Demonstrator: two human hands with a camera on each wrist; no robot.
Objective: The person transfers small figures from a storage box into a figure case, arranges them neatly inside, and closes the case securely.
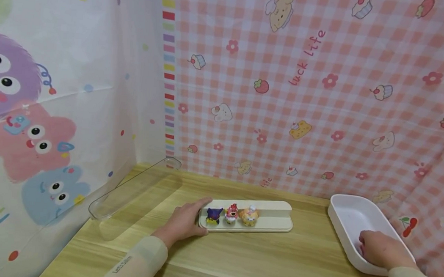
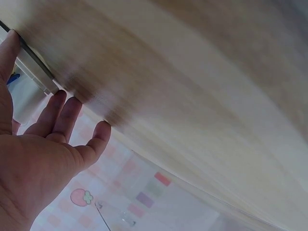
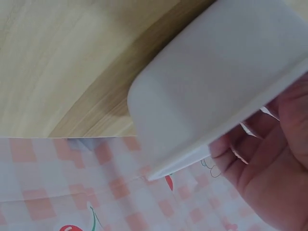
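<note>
A cream display base point(image 1: 274, 224) with a raised back step lies on the table in the head view. Three small figurines stand on its left half: a dark purple one point(image 1: 213, 215), a red-and-white one point(image 1: 231, 214) and an orange one with a white top point(image 1: 250, 216). My left hand point(image 1: 186, 221) holds the base's left end, thumb at the front and fingers behind. At the right, my right hand point(image 1: 381, 250) reaches down into a white bin point(image 1: 349, 210) with fingers bent. The bin wall point(image 3: 192, 91) hides the fingertips in the right wrist view, so whatever they touch is unseen.
A clear, long plastic cover point(image 1: 138, 192) rests at the table's left edge, near the wall. Behind the wooden table point(image 1: 275, 260) hangs a pink checked cloth point(image 1: 238, 126), and a white cartoon-print cloth point(image 1: 105, 118) hangs at the left.
</note>
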